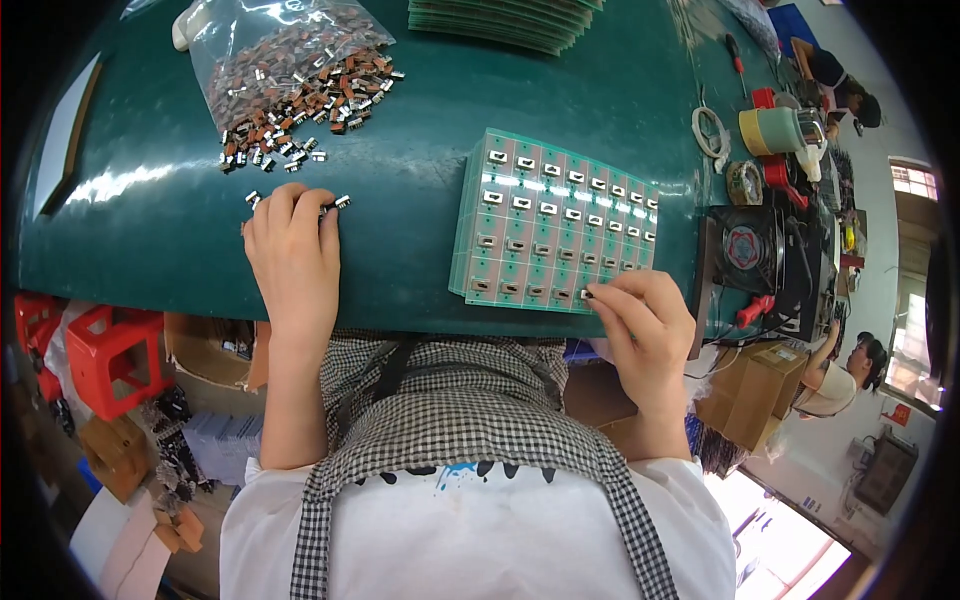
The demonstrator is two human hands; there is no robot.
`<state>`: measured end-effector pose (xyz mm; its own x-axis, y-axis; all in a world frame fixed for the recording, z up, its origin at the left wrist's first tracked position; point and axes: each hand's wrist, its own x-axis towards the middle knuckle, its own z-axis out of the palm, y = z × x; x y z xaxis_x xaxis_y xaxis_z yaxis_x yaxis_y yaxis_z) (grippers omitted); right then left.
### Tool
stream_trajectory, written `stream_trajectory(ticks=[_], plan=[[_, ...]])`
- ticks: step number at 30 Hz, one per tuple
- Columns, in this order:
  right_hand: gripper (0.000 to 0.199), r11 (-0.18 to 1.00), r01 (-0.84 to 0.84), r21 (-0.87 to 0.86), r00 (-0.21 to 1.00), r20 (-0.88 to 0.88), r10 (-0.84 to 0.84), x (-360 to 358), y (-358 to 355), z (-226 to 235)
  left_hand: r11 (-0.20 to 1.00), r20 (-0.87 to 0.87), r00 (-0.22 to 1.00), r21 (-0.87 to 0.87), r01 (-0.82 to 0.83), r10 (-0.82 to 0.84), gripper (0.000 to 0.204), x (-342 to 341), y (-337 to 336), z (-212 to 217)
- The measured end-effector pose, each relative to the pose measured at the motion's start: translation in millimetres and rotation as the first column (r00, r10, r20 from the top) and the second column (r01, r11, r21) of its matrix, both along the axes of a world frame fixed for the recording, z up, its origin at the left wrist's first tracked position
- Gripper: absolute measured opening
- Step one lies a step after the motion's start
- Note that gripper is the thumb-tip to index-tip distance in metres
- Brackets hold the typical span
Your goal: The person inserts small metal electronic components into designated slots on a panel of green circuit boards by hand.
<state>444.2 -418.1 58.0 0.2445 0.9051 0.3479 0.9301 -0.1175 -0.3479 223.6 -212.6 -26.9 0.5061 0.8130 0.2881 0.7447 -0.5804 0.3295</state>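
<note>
My right hand (648, 322) is over the near right part of a green circuit board panel (515, 225), thumb and forefinger pinched on a small metal slide switch (585, 295) at the bottom row. Rows of similar silver switches sit across the panel, which lies on a stack of like panels. To the left, my left hand (290, 235) rests on the table with fingers curled down and close together. Small loose switches (344, 201) lie by its fingertips; whatever is under the fingers is hidden. Beyond it, a clear plastic bag (235, 60) spills a heap of brown-and-silver switches (345, 95).
A stack of green panels (505, 22) stands at the far edge. Along the right are a tape roll (744, 184), a black fan (745, 245), a red-handled tool (755, 310) and a cardboard box (755, 395). Red stools (115, 360) stand lower left. Other people are at the right.
</note>
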Motion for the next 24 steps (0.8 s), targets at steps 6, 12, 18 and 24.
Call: stream_trajectory(ticks=[6,12,18,24], plan=[[0.023,0.999,-0.036,-0.011,0.999,0.005,0.036,-0.2,-0.1,-0.7,0.999,0.073,0.996,0.033,0.043,-0.045,0.017,6.2,-3.3,4.5],[0.029,1.0,-0.021,-0.015,0.999,0.044,0.022,-3.1,-0.5,0.7,0.998,0.11,0.992,-0.014,0.06,-0.058,0.016,8.9,-3.7,4.5],[0.032,1.0,-0.001,0.02,0.903,-0.43,0.01,-21.8,-5.2,16.6,0.803,0.522,0.686,-0.005,0.596,-0.507,0.024,14.4,-50.2,66.9],[0.018,0.989,-0.149,-0.006,0.552,-0.831,0.078,-37.1,10.3,6.4,0.672,0.587,0.511,0.077,0.737,-0.628,0.04,28.0,-69.3,61.0]])
